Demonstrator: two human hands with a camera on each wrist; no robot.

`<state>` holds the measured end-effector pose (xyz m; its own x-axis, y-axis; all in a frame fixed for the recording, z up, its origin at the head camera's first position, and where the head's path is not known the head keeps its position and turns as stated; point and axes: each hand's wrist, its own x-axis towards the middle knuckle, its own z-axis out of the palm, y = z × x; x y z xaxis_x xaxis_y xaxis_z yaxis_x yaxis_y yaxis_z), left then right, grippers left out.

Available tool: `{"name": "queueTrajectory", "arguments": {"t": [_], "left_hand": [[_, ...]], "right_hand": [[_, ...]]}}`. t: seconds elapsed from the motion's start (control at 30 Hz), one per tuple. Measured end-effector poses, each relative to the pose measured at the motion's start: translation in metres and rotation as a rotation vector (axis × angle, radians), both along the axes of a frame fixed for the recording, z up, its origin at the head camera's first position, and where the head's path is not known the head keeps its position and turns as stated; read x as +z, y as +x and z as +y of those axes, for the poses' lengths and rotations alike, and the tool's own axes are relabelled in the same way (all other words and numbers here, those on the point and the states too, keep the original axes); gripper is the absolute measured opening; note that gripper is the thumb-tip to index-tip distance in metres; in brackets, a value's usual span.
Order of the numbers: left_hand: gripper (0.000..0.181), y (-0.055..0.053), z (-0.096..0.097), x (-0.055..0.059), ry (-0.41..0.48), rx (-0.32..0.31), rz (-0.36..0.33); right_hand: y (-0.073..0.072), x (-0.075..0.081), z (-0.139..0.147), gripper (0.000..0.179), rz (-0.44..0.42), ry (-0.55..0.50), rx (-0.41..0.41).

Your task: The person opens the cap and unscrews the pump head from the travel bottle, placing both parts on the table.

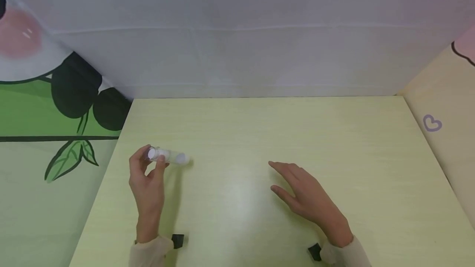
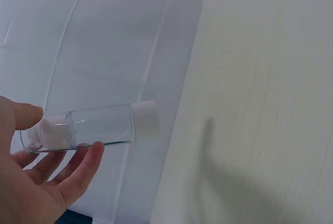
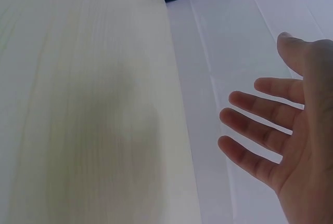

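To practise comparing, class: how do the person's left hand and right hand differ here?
The left hand grips a clear bottle with a white cap; the right hand holds nothing. The left hand's thumb and fingers bend around the bottle, while the right hand's fingers are spread and nearly straight. Both emerge from pale sleeves.

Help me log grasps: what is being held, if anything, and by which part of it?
The left hand holds a clear cylindrical container by the half away from its white cap-like end; the right hand holds nothing.

Cartoon-decorated side walls (image 1: pixel 37 112) and a pale, creased backdrop (image 1: pixel 237 61) enclose a wood-grain counter (image 1: pixel 237 131) in a booth-like setting.
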<state>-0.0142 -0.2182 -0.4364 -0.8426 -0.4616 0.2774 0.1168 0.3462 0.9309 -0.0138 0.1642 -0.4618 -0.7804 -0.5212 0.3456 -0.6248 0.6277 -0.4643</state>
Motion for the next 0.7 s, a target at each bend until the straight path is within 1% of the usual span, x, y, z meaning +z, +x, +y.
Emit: {"name": "queueTrajectory", "arguments": {"t": [0.1,0.27,0.5,0.7], "left_hand": [[0.045,-0.001,0.006,-0.001,0.011,-0.032,0.006],[0.044,-0.003,0.016,-0.005,0.045,-0.088,0.037],[0.044,-0.003,0.032,-0.008,0.106,-0.162,0.118],[0.042,-0.003,0.046,-0.010,0.222,-0.235,0.211]], "right_hand": [[-0.001,0.001,-0.002,0.061,-0.012,0.001,0.004],[-0.002,0.004,-0.007,0.059,-0.017,-0.003,0.018],[-0.005,0.005,-0.012,0.056,-0.009,-0.004,0.037],[-0.007,0.004,-0.016,0.055,0.000,-0.011,0.057]]}}
